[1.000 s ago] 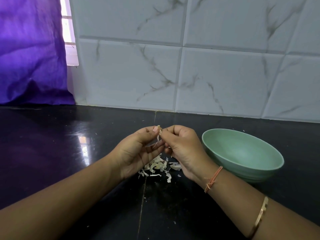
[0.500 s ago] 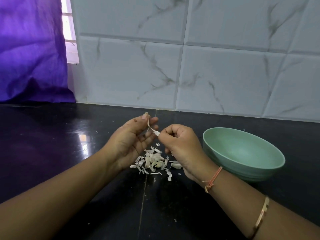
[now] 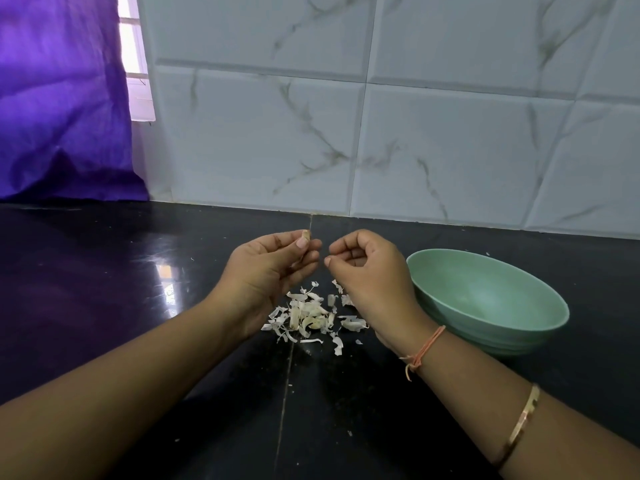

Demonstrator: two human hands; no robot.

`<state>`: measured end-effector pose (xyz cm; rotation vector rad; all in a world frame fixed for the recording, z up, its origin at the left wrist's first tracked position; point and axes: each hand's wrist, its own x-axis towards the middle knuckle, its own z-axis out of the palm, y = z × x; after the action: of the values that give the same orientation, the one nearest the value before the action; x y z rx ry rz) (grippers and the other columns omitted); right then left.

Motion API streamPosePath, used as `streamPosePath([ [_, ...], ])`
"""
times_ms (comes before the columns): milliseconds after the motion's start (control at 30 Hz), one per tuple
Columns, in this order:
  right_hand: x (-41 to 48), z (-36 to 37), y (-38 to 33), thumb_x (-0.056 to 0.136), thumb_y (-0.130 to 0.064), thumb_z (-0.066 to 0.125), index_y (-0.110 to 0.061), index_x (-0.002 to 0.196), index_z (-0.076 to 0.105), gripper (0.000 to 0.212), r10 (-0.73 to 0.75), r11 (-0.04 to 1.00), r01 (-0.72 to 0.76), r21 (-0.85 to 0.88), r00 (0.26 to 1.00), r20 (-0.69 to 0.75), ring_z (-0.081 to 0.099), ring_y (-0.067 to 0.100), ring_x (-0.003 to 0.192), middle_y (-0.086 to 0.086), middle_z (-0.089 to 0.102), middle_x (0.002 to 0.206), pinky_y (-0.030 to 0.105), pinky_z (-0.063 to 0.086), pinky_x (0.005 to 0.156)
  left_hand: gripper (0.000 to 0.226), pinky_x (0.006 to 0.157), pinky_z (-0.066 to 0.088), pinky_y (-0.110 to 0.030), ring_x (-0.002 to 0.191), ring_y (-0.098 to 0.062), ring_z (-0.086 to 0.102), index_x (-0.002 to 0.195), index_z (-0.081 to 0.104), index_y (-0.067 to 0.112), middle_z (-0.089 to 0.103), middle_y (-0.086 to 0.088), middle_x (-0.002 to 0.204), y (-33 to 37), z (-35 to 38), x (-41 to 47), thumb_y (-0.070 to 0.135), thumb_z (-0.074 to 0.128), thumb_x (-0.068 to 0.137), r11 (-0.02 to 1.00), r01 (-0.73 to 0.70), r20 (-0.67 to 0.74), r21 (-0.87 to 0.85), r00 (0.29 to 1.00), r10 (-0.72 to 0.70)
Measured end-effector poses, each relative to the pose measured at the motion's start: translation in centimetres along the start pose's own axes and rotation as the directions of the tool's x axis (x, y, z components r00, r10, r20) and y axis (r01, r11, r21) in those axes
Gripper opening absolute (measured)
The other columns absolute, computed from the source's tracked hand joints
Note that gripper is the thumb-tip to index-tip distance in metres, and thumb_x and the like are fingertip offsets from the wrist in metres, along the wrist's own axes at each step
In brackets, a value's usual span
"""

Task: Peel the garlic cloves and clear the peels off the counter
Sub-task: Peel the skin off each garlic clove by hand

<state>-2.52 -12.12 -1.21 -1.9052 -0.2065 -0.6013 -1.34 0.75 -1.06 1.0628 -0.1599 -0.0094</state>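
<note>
My left hand (image 3: 273, 268) pinches a small garlic clove (image 3: 306, 234) between thumb and fingertips, held above the black counter (image 3: 104, 306). Just to its right my right hand (image 3: 367, 271) hovers with fingers curled; I cannot see anything held in it. Below and between the hands lies a heap of pale garlic peels (image 3: 311, 315) on the counter. A green bowl (image 3: 540, 327) stands to the right of my right hand; its visible inside shows no cloves.
A marble-tiled wall (image 3: 381, 133) backs the counter. A purple curtain (image 3: 59, 98) hangs at the far left beside a window. The counter has a seam running toward me under the peels.
The hands pulled apart. A strip of peel that stretched between them half a second ago is gone from the right hand's fingers. The left hand keeps the clove.
</note>
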Motion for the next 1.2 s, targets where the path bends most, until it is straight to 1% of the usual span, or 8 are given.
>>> streamPosePath([
  [100,-0.01,-0.11,-0.25,0.084,-0.012,0.065,-0.020,0.079,0.064,0.010,-0.041,0.996,0.043,0.077,0.999,-0.025,0.059,0.006,0.065,-0.007,0.065,0.072,0.027,0.054,0.067,0.008,0.071,0.057,-0.020,0.065,-0.007,0.067,0.089,0.065,0.003,0.072,-0.004,0.072,-0.05,0.17,-0.29,0.002,0.059,0.083,0.996,-0.031,-0.001,0.085,1.000,0.032],
  [300,0.07,-0.19,-0.46,0.083,-0.014,0.066,-0.020,0.074,0.068,0.011,-0.050,0.990,0.052,0.128,0.999,-0.021,0.064,0.012,0.063,-0.001,0.070,0.071,0.035,0.057,0.068,0.016,0.067,0.056,-0.018,0.070,-0.009,0.068,0.093,0.066,0.002,0.073,-0.004,0.075,-0.12,0.32,-0.75,0.005,0.065,0.078,0.978,-0.093,0.027,0.185,0.996,0.090],
  [533,0.08,-0.39,-0.58,0.082,-0.013,0.065,-0.017,0.071,0.066,0.012,-0.087,0.991,0.090,0.096,0.996,-0.028,0.064,0.017,0.062,-0.001,0.067,0.066,0.024,0.051,0.059,0.008,0.066,0.055,-0.017,0.066,-0.009,0.066,0.084,0.068,0.006,0.072,-0.003,0.069,-0.04,0.62,-1.06,0.002,0.065,0.078,0.957,-0.152,0.023,0.247,0.988,0.151],
  [633,0.07,-0.44,-0.63,0.079,-0.014,0.066,-0.014,0.069,0.064,0.010,-0.084,0.991,0.086,0.099,0.996,-0.027,0.063,0.020,0.063,0.000,0.066,0.065,0.025,0.049,0.057,0.009,0.064,0.055,-0.016,0.064,-0.008,0.066,0.082,0.067,0.007,0.071,-0.002,0.067,-0.07,0.61,-1.05,0.000,0.066,0.077,0.947,-0.172,0.026,0.273,0.985,0.171],
  [700,0.08,-0.43,-0.68,0.077,-0.014,0.067,-0.014,0.068,0.063,0.010,-0.072,0.990,0.073,0.117,0.997,-0.015,0.060,0.016,0.060,-0.002,0.064,0.063,0.027,0.050,0.059,0.009,0.062,0.054,-0.015,0.063,-0.007,0.066,0.083,0.067,0.006,0.071,-0.001,0.066,-0.13,0.61,-1.00,-0.001,0.064,0.078,0.946,-0.168,0.034,0.276,0.986,0.165],
  [767,0.09,-0.42,-0.75,0.076,-0.014,0.067,-0.014,0.067,0.062,0.010,-0.051,0.988,0.050,0.145,0.999,0.003,0.058,0.010,0.059,-0.004,0.063,0.062,0.030,0.051,0.061,0.008,0.063,0.055,-0.016,0.063,-0.007,0.066,0.086,0.067,0.004,0.071,-0.003,0.067,-0.29,0.64,-0.93,0.001,0.063,0.080,0.952,-0.148,0.049,0.268,0.989,0.140],
  [933,0.18,-0.34,-0.57,0.080,-0.009,0.063,-0.013,0.069,0.062,0.012,0.058,0.974,-0.060,0.217,0.998,0.019,0.053,0.007,0.051,-0.006,0.059,0.054,0.025,0.046,0.055,0.009,0.069,0.057,-0.020,0.064,-0.006,0.066,0.088,0.065,0.003,0.071,-0.003,0.069,-0.16,0.63,-0.72,0.005,0.057,0.085,0.986,-0.095,0.062,0.135,0.994,0.087],
  [1200,-0.22,0.26,-0.49,0.078,-0.008,0.062,-0.014,0.066,0.060,0.013,0.073,0.984,-0.079,0.162,0.996,0.043,0.052,0.010,0.051,-0.006,0.055,0.053,0.026,0.044,0.056,0.010,0.066,0.056,-0.018,0.064,-0.003,0.064,0.084,0.064,0.010,0.073,0.000,0.080,0.34,0.36,-0.18,0.013,0.056,0.088,1.000,0.003,-0.005,-0.013,1.000,-0.003],
])
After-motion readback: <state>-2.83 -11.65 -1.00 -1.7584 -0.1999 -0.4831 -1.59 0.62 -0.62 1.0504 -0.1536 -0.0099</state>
